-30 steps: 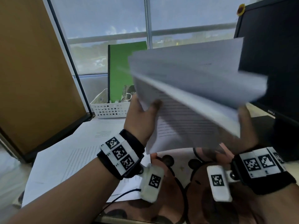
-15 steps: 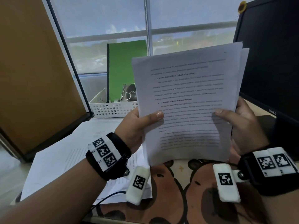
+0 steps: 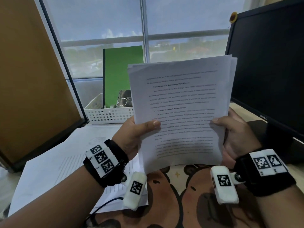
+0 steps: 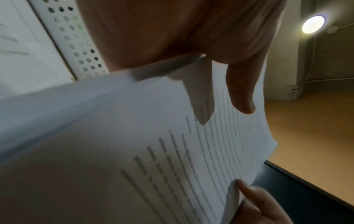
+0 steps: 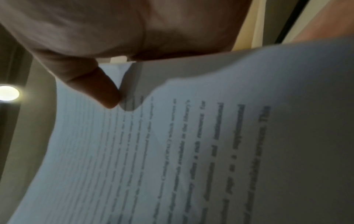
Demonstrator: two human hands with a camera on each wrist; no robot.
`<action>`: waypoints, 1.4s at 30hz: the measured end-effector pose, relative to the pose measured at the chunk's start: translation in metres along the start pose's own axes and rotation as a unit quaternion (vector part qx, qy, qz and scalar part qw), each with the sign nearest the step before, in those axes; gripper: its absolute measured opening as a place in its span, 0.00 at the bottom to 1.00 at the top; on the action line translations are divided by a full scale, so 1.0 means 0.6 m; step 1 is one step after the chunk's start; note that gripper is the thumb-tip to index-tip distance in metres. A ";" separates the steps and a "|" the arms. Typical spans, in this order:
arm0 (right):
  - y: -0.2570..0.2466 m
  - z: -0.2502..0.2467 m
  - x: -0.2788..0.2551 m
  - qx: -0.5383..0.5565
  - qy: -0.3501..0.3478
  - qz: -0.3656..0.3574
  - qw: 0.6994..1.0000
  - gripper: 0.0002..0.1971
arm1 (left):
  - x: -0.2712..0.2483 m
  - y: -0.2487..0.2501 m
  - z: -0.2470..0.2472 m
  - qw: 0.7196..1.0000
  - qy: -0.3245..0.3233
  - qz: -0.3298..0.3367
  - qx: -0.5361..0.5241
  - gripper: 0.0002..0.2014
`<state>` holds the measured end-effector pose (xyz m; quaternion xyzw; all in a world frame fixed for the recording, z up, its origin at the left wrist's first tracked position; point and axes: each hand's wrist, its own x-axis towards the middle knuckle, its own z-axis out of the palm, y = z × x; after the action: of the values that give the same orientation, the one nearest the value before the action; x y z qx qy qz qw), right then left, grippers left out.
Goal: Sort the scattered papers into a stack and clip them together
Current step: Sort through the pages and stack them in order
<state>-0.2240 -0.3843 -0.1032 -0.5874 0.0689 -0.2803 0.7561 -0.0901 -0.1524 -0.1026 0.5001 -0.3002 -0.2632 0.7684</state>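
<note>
I hold the stack of papers (image 3: pixel 179 112) upright in front of me, above the bench (image 3: pixel 246 116). My left hand (image 3: pixel 131 135) grips the left edge, thumb on the front page, and my right hand (image 3: pixel 236 134) grips the right edge the same way. Both grips are closed on the stack. I judge I am in the step of making the sheets even: at the top right corner, some back sheets stick out past the front one. More loose sheets (image 3: pixel 57 162) lie on the bench at my left, so the sorting is not finished. Next I should tap the lower edge on the bench. The monitor (image 3: pixel 266 71) stands close at the right and the white basket (image 3: pixel 107 112) behind; there is open room below the stack. I see no clip.
</note>
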 end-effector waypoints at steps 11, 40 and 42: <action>0.003 0.008 -0.004 -0.114 -0.004 -0.082 0.990 0.17 | 0.002 0.011 0.013 0.992 0.081 0.092 0.018 0.25; 0.003 0.014 0.004 -0.111 0.011 -0.088 0.990 0.21 | 0.025 -0.015 0.011 0.987 0.138 0.042 0.070 0.25; 0.004 0.017 0.007 -0.122 0.023 -0.089 0.988 0.18 | 0.024 -0.012 0.019 0.983 0.144 0.052 0.098 0.24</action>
<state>-0.2156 -0.3775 -0.1012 -0.6724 0.0677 -0.3496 0.6489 -0.0891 -0.1720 -0.1030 0.5889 -0.2369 -0.1174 0.7637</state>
